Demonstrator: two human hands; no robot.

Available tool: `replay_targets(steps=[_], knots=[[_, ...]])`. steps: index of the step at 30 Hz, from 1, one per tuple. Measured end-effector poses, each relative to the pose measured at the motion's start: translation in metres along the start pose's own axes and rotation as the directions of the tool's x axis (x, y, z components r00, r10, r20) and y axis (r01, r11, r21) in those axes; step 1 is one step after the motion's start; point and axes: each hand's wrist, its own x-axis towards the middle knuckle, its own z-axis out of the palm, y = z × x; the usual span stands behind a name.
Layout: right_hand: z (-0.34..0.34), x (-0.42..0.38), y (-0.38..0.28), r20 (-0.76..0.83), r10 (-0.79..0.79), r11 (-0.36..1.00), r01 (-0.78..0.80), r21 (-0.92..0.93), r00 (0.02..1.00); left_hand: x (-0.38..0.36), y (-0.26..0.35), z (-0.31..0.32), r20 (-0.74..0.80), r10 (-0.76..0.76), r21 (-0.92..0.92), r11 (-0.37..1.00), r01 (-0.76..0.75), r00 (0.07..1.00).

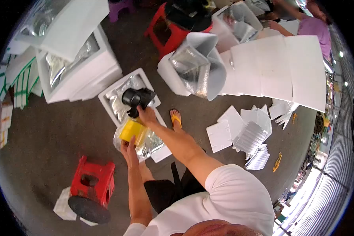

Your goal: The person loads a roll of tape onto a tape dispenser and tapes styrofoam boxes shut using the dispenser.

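My right hand (146, 117) is closed around a black tape dispenser (134, 98), its round drum facing up and left. Just below it, a roll of yellow packing tape (131, 130) is gripped by my left hand (129, 149) from its lower side. The roll and the dispenser are close together. Beneath both hands stands a white foam box (106, 98) lined with silver foil (139, 82). More crinkled foil (149, 146) lies nearer my legs, partly hidden by the tape and my arm.
Stacked foam boxes (92, 84) stand at upper left, a row of them (271, 70) at upper right. Foam lids (219, 136) and sheets lie on the floor at right. Red stools (91, 179) stand at lower left and top centre. Another person (315, 33) is at top right.
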Motion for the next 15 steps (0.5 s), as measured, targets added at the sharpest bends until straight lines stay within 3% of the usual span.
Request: replay_targets(steps=[2,3,5,7,9,13,15], knots=[[0.007,-0.015,0.005,-0.010,0.049,0.998,-0.049,-0.049,0.999,0.003,-0.012,-0.020,-0.112,0.037,0.098,0.995,-0.026,0.993],[-0.001,-0.032,0.001,0.008,-0.019,0.999,0.018,0.031,1.000,0.007,-0.021,-0.037,-0.095,0.047,0.092,0.995,-0.038,0.994],[-0.002,-0.033,0.010,0.000,-0.051,0.997,0.051,0.066,0.999,0.030,-0.040,-0.051,-0.197,0.014,0.348,0.936,0.057,0.980],[-0.002,-0.042,0.012,-0.135,-0.058,0.995,0.068,0.075,0.989,0.037,-0.029,-0.034,-0.217,0.103,0.366,0.931,-0.017,0.971],[-0.010,-0.045,0.023,-0.111,-0.138,0.987,0.146,0.073,0.984,0.048,-0.032,-0.052,-0.266,-0.286,0.082,0.945,0.317,0.920],[-0.023,-0.033,0.041,-0.064,-0.218,0.973,0.222,0.056,0.974,0.064,-0.047,-0.067,-0.244,-0.298,0.246,0.901,0.356,0.923],[-0.035,-0.034,0.034,0.092,-0.200,0.978,0.205,-0.045,0.975,0.066,-0.052,-0.070,-0.144,-0.391,0.347,0.840,0.417,0.909]])
